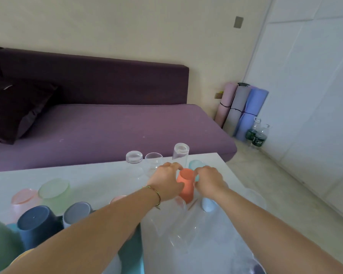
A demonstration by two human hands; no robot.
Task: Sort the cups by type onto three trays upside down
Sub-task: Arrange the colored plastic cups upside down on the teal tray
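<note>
An orange cup [186, 185] stands upside down on the white table [91, 178]. My left hand [165, 181] curls around its left side. My right hand [209, 179] reaches just past its right side to a teal cup [194, 165] behind it; whether it grips that cup is hidden. Clear glasses [134, 157] stand upside down at the table's far edge, one of them tall [181, 152]. A pale blue cup [207, 205] lies under my right forearm. Upside-down cups sit at the left: navy [38, 220], grey [78, 211], frosted green [54, 189], frosted pink [23, 196].
A clear tray [186, 244] with clear glasses lying in it fills the near right of the table. A purple sofa [107, 125] runs behind the table. Rolled mats [242, 109] and water bottles [256, 135] stand in the far right corner by a white wall.
</note>
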